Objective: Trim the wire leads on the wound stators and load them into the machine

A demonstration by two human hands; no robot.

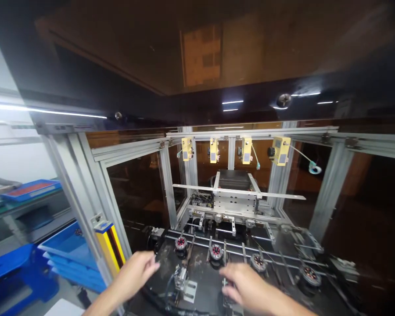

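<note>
My left hand (pixel 138 271) is in the air at the left front of the dark machine bed, fingers curled in and nothing visible in them. My right hand (pixel 245 285) hovers over the front of the bed, with a gap between its bent fingers and thumb. Just beyond it stands a round part with a red and silver face (pixel 216 251), apparently a wound motor core, on a black holder. A similar round part (pixel 181 243) is to its left. Two more, one with copper-coloured windings (pixel 258 262) and another (pixel 310 275), stand to the right.
A metal bracket (pixel 190 291) and cables are between my hands. Rails (pixel 240 248) cross behind the round parts. Several yellow sensor boxes (pixel 246 150) hang at the back. A yellow light-curtain bar (pixel 110 245) and blue trays (pixel 72 254) are at left; a dark panel (pixel 197 66) hangs overhead.
</note>
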